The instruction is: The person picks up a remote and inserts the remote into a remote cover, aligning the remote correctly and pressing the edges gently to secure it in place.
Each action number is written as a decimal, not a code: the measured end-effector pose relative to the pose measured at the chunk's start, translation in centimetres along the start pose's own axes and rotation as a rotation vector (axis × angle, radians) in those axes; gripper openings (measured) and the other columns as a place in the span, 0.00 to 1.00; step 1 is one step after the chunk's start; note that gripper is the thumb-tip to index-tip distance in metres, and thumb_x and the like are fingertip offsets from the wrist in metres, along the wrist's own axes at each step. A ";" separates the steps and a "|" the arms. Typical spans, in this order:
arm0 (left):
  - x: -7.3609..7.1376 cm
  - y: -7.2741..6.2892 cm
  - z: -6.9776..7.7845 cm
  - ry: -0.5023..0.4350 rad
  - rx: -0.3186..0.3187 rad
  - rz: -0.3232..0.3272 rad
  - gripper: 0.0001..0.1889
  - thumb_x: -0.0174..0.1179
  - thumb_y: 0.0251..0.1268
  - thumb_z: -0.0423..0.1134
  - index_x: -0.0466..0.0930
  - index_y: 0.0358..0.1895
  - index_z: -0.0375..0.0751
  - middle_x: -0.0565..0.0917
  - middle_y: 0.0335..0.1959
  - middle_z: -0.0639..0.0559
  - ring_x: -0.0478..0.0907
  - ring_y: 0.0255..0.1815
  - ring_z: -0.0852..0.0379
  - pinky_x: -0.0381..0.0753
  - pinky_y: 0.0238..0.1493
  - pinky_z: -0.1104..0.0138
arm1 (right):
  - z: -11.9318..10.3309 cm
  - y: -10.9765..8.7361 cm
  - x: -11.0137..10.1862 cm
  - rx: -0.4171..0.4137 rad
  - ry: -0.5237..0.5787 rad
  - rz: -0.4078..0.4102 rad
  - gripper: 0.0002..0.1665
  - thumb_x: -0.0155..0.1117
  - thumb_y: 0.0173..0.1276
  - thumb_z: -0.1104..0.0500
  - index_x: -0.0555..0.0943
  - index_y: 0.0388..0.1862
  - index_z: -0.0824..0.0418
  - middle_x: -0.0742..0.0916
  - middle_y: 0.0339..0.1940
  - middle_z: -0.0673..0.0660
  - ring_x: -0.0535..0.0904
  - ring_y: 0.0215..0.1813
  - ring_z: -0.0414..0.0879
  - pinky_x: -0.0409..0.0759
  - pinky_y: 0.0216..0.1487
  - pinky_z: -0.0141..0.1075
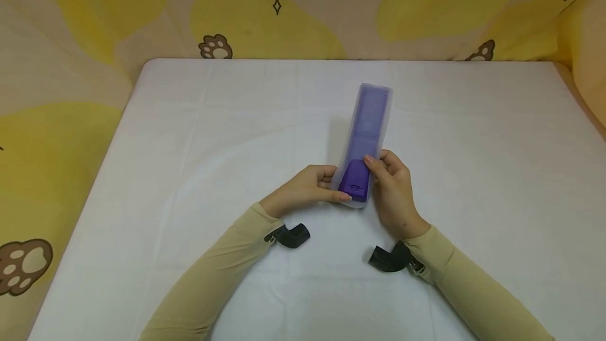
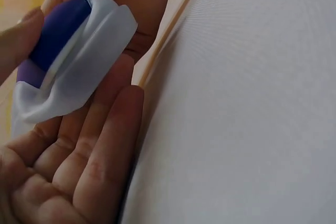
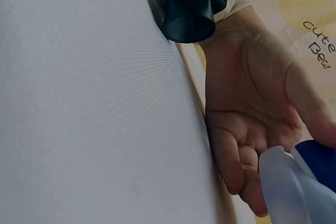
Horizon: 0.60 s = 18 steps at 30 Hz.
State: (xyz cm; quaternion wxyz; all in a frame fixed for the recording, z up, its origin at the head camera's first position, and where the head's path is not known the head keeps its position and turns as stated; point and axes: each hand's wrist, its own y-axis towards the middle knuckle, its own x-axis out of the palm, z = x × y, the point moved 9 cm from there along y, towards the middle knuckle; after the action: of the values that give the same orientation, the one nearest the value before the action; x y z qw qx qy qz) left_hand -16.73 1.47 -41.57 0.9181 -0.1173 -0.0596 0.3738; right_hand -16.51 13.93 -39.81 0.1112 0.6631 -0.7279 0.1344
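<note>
A long, narrow, translucent purple plastic case [image 1: 371, 120] is held up over the table, its far end pointing away and slightly right. A dark purple tapered piece [image 1: 355, 179] lies at its near end. My left hand [image 1: 310, 187] grips the near left corner, thumb on top and fingers beneath. On the other side my right hand [image 1: 396, 199] holds the right edge, its thumb on the dark piece's upper corner. In the left wrist view the case's whitish rounded end [image 2: 89, 72] shows above loosely bent fingers. The right wrist view catches only the case's end [image 3: 283, 182].
A white-covered table [image 1: 189, 136] spreads under both hands. Behind it hangs a yellow and cream patterned cloth [image 1: 293, 20] with paw prints. Black curved pieces are strapped at the left wrist [image 1: 294, 236] and right wrist [image 1: 390, 258], over beige sleeves.
</note>
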 end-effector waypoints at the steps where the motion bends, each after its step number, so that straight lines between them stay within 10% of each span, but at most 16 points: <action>1: 0.0 0.0 0.0 -0.003 0.006 0.004 0.22 0.65 0.58 0.31 0.72 0.55 0.28 0.84 0.44 0.40 0.82 0.45 0.55 0.79 0.46 0.68 | 0.0 0.0 0.0 0.006 -0.001 -0.001 0.06 0.57 0.70 0.63 0.73 0.43 0.63 0.85 0.30 0.47 0.79 0.36 0.38 0.75 0.43 0.29; 18: -0.7 0.2 0.6 0.098 0.071 0.123 0.16 0.67 0.56 0.31 0.76 0.45 0.27 0.85 0.37 0.40 0.82 0.35 0.59 0.82 0.37 0.67 | 0.6 -0.1 0.6 0.057 0.002 -0.110 0.17 0.57 0.69 0.67 0.67 0.54 0.63 0.87 0.43 0.51 0.82 0.45 0.41 0.79 0.48 0.32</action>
State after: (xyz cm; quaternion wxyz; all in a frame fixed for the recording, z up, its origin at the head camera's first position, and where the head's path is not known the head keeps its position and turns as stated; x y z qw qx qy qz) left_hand -17.42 1.21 -41.06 0.8988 -0.1064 0.0058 0.4251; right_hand -16.48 13.11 -40.20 0.1004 0.7050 -0.6860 0.1493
